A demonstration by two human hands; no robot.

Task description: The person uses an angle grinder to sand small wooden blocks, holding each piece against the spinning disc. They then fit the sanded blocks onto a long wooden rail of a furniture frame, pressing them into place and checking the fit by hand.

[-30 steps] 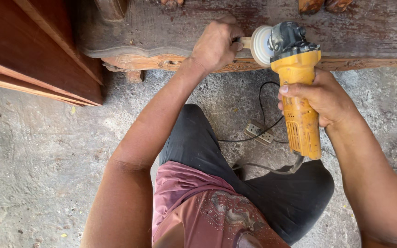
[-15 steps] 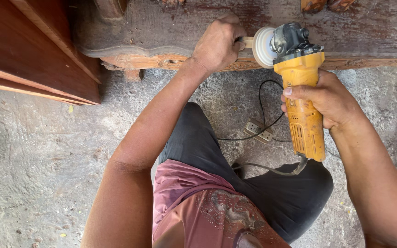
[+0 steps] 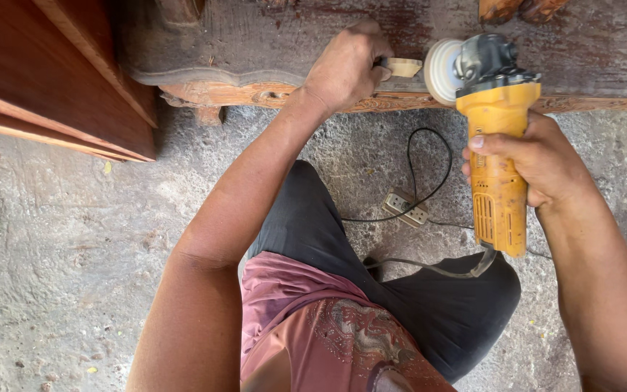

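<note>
Starting at the left, the dark reddish wooden panels [image 3: 52, 80] are leaning over the concrete floor [image 3: 74, 239] just as they were a second ago; nothing there is moving.

Your left hand [image 3: 346, 62] is staying closed in a firm grip on the grinder's pale side handle [image 3: 403, 67], pressed close to the carved wooden edge [image 3: 255, 93] of the dusty furniture piece [image 3: 270, 36]. Against the earlier frames it is sitting slightly further right along that edge, so you are working your way along the trim rather than dwelling on one spot.

The white sanding disc [image 3: 440, 70] is meeting the wood just above the carved edge, a little to the right of where it was. It looks as though the pass is advancing steadily.

Your right hand [image 3: 535, 160] is wrapping its grip around the body of the yellow angle grinder [image 3: 497, 152], the tool pointing away from you. It is shifting right with the left hand.

Below, the black cord [image 3: 419, 170] is looping on the floor to the power strip [image 3: 406, 209], between your arms and beside your knee [image 3: 313, 210], unchanged.
</note>
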